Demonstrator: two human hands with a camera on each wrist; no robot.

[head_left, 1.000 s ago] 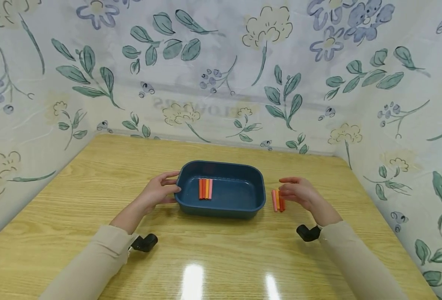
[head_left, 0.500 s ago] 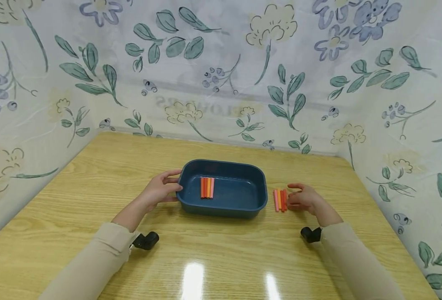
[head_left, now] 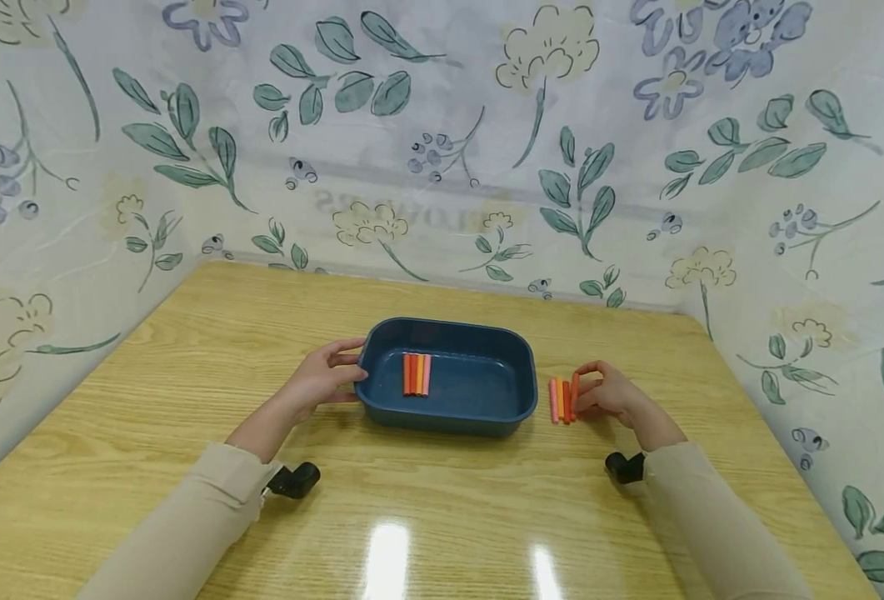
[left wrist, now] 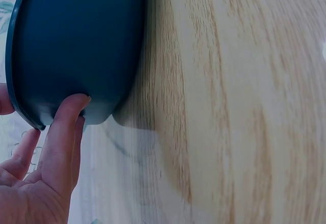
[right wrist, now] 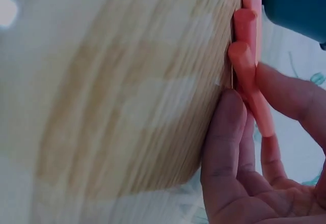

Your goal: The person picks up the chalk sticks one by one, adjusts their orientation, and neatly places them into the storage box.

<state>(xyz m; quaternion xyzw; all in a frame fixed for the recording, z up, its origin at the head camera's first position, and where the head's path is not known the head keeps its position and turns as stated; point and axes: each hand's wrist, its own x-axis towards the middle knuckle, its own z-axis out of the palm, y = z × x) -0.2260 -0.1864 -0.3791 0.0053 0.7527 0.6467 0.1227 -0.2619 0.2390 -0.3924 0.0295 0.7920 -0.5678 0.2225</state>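
Note:
A dark blue rectangular tub stands on the table. My left hand grips its left end, one digit over the rim and fingers against the outer wall. Several chalk-like sticks in red, orange and pink lie side by side inside the tub. To its right is a second row of chalk-like sticks, pink, orange and red. My right hand pinches the orange-red stick at that row's right end, between thumb and fingers. In the right wrist view this stick lies tilted against its neighbours.
The wood-grain table meets a flower-printed cloth at the back and both sides. A black wrist device shows below the left sleeve, another wrist device below the right one.
My right hand drew back to the right of the outer row, then took hold of its end stick and tilted it. My left hand has stayed on the tub.

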